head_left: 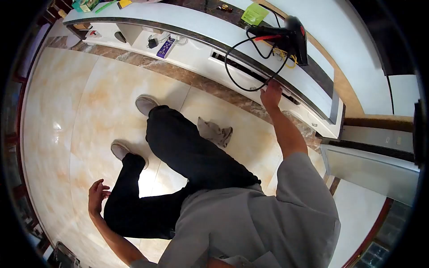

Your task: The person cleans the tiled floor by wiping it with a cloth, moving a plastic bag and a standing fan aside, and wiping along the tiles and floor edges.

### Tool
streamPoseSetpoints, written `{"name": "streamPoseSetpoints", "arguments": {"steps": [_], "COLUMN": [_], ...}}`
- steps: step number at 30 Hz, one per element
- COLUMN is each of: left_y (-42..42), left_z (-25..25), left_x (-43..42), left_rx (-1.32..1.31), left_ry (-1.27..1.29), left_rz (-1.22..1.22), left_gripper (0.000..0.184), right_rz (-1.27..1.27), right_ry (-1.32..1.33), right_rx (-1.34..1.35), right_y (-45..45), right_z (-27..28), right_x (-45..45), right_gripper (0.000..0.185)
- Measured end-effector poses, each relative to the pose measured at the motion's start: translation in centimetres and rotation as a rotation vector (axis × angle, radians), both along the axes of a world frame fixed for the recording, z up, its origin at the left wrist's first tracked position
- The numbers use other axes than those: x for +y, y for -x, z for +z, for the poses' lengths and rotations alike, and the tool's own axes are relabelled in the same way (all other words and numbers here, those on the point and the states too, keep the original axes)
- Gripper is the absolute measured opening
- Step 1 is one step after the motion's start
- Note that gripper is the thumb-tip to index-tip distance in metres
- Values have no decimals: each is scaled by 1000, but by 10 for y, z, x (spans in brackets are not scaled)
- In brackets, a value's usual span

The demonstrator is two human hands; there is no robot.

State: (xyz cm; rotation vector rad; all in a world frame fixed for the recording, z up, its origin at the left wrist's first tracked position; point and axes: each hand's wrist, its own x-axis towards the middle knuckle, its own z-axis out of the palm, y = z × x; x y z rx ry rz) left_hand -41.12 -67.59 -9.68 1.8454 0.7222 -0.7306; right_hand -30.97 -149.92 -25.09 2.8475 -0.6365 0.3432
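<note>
My right hand (271,94) is at the top edge of a white drawer (241,77) in the low cabinet, its fingers curled over the front. A dark gap shows along the drawer's top, and part of the fingers is hidden there. Just above that hand, the black cord of a hair dryer (296,41) loops down over the cabinet's front. The black and red dryer lies on the cabinet top. Out to the left, beside my bent knee, my left hand (98,196) hangs with loosely spread fingers and holds nothing.
A crumpled grey cloth (215,132) lies on the tiled floor near my leg. The cabinet's open shelf holds a purple power strip (166,48) and a black charger (153,42). A green packet (254,14) rests on the cabinet top. At the right stands a pale box-like unit (371,172).
</note>
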Motion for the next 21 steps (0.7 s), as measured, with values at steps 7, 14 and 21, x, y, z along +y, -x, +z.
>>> {"name": "streamPoseSetpoints", "arguments": {"steps": [7, 14, 21], "left_y": [-2, -10, -5], "left_z": [-2, -2, 1], "left_x": [0, -1, -6], "left_rx": [8, 11, -29], "left_ry": [21, 29, 19], "left_rz": [10, -1, 1], "left_gripper": [42, 44, 44], "right_rz": [174, 319, 352], "right_ry": [-199, -568, 147], "right_rx": [-106, 235, -135], "right_y": [9, -12, -3], "right_z": [-7, 27, -14], "right_x": [-18, -47, -37], "right_gripper": [34, 22, 29]}}
